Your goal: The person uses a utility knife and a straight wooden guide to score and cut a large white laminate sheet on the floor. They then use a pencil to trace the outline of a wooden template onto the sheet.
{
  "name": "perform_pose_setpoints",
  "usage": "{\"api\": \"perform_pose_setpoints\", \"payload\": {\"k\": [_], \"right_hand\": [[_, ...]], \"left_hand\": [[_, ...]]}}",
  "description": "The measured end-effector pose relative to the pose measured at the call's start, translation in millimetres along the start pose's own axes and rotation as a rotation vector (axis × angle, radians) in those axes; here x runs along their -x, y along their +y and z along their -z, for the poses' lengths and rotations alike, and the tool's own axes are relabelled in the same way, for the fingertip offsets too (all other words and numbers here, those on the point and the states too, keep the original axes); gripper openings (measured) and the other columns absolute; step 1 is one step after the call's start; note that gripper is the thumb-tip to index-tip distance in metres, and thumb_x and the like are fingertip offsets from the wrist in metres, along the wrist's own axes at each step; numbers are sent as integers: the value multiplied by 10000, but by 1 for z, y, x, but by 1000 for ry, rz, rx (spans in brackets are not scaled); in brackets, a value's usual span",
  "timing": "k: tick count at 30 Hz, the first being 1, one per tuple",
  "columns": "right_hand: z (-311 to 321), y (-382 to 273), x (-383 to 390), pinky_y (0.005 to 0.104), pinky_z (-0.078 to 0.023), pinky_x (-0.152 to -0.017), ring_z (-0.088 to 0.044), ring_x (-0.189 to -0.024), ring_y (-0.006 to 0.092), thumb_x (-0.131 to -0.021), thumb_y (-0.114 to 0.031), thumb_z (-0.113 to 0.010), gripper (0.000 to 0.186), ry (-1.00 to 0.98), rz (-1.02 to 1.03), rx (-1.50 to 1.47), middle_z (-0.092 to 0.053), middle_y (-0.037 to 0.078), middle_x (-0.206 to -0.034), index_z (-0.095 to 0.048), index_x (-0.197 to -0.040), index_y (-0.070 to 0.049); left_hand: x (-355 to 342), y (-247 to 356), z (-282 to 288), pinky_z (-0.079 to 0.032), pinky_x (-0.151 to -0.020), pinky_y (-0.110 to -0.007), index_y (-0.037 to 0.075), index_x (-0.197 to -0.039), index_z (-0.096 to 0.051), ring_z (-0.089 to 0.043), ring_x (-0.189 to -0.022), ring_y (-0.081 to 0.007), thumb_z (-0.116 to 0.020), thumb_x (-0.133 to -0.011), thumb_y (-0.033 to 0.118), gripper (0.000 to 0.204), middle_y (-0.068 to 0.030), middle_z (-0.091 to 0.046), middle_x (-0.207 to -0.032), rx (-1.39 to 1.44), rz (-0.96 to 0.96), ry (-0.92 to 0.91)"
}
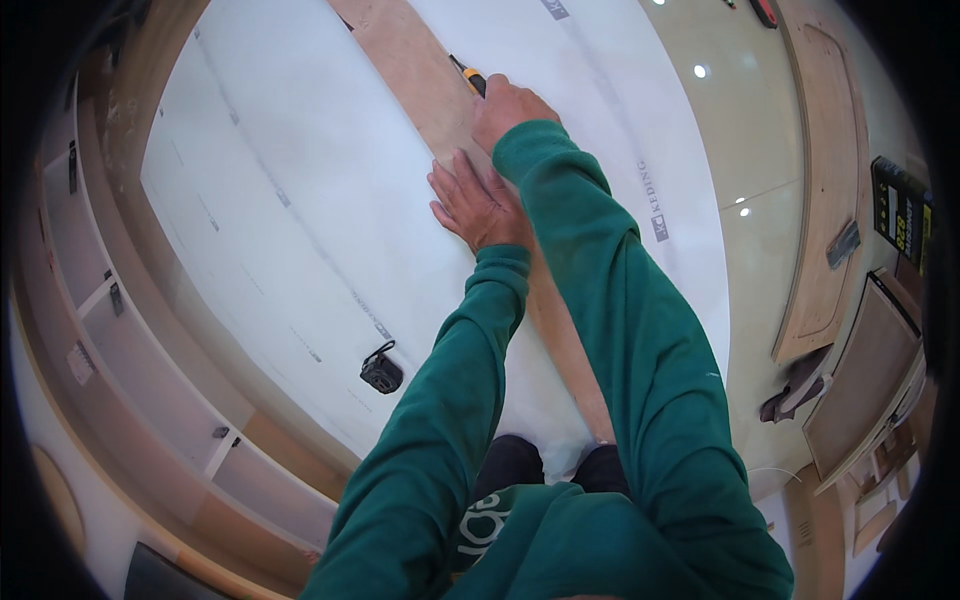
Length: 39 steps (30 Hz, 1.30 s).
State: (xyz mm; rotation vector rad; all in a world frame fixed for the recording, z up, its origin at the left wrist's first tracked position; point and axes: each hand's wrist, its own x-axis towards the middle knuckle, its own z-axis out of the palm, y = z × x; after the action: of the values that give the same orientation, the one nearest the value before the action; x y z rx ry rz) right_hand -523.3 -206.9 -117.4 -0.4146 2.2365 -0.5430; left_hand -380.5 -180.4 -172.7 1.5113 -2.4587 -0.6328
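A long tan wooden strip [400, 65] lies across a large white printed sheet [270, 150]. My left hand [472, 200] rests on the strip with fingers spread, pressing down at its left edge. Further forward, my right hand [510, 112] grips a yellow-and-black handled tool [470, 75], which looks like a utility knife, its thin metal tip at the strip's right edge. A black tape measure [382, 368] sits on the white sheet, left of my forearms.
Along the left stands a pale cabinet frame [95, 290]. On the right floor [750, 150] lie a wooden panel [815, 100] with a metal piece [843, 240], a dark printed package [895, 210], another framed panel [855, 375] and a dark cloth [790, 395].
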Motion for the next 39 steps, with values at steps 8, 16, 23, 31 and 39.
{"api": "perform_pose_setpoints", "payload": {"k": [8, 16, 23, 31, 39], "right_hand": [[0, 2, 3, 451, -510, -877, -642, -1013, 340, -943, -270, -521, 297, -20, -2, 39, -664, 192, -1058, -551, -1107, -24], [-16, 55, 64, 483, -514, -815, -647, -938, 379, -956, -307, -511, 295, -40, 19, 76, -668, 215, -964, -531, -1042, -24], [-36, 126, 162, 516, -487, -680, -629, -775, 419, -956, -317, -510, 291, -82, -21, 18, -652, 226, -815, -489, -973, -28], [-70, 202, 272, 529, -454, -598, -600, -670, 431, -966, -265, -508, 249, -143, -128, 32, -617, 216, -689, -430, -939, -30], [-104, 288, 389, 520, -464, -594, -612, -675, 420, -961, -277, -528, 261, -152, -216, 90, -629, 210, -719, -434, -939, -34]], "left_hand": [[0, 0, 1, -61, -1144, -545, 82, -1440, -380, -176, -1445, -370, -394, -1008, 339, 503, -224, -257, -1528, -5, -18, -23], [1, -3, -1, -78, -1132, -564, 86, -1436, -386, -186, -1435, -372, -398, -1010, 328, 490, -231, -242, -1528, 4, -32, -25], [2, -5, -3, -142, -1112, -551, 73, -1371, -455, -304, -1362, -357, -409, -1003, 345, 460, -220, -377, -1431, 0, -104, 80], [3, -5, -3, -217, -1073, -559, 77, -1349, -480, -367, -1305, -340, -424, -981, 376, 477, -208, -440, -1335, -18, -183, 151], [1, -8, -9, -310, -1005, -546, 68, -1298, -520, -422, -1253, -330, -427, -958, 353, 453, -190, -509, -1257, -62, -175, 179]]}}
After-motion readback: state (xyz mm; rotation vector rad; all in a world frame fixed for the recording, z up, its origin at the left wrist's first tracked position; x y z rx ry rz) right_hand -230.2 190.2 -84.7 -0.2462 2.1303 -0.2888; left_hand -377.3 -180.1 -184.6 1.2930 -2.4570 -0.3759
